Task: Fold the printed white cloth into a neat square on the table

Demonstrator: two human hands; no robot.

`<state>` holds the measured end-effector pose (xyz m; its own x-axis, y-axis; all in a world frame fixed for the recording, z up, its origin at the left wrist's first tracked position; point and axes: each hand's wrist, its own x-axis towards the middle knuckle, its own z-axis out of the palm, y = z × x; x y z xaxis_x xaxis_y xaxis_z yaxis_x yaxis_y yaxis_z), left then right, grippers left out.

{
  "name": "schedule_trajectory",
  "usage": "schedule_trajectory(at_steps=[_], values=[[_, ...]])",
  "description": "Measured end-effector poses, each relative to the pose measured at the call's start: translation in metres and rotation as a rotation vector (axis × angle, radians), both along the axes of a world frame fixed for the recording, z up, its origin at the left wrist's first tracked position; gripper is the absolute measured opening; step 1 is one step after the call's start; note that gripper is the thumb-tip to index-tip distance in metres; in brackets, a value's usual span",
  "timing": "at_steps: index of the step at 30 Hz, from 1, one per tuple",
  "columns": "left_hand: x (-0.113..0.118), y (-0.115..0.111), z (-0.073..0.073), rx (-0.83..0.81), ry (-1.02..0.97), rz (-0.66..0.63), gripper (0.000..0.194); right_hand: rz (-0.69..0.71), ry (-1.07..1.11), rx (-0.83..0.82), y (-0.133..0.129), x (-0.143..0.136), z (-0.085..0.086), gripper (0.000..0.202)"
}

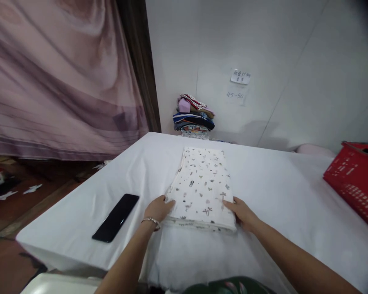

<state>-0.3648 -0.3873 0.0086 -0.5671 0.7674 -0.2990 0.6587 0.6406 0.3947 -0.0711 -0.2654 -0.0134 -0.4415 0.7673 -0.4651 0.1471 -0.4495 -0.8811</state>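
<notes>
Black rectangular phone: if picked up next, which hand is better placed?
Left, probably: the left hand, at the left edge of the folded white patterned cloth, is nearer the phone; the right hand is at the opposite edge.

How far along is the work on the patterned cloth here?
Done, it seems: the patterned cloth lies flat on the table, folded into a neat rectangle with layers showing at the near edge. In hand: the left hand and right hand are at its side edges. Left: perhaps only straightening; whether another fold remains, I can't tell.
</notes>
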Motion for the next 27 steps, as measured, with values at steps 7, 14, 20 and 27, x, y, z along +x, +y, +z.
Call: schedule_trajectory(at_steps=[7, 14, 20, 27], values=[[0.065, -0.008, 0.005, 0.202, -0.665, 0.192, 0.032, 0.000, -0.037, 0.103, 0.045, 0.039, 0.021, 0.043], [0.194, -0.025, -0.026, 0.036, -1.316, 0.047, 0.050, -0.156, -0.333, 0.151, 0.076, 0.157, 0.029, 0.068], [0.171, -0.026, -0.020, -0.129, -1.114, -0.122, 0.033, -0.137, -0.374, 0.112, 0.038, 0.181, 0.016, 0.086], [0.089, 0.040, -0.005, 0.120, -0.468, 0.089, 0.025, -0.160, -0.428, 0.196, 0.032, 0.170, 0.012, 0.079]])
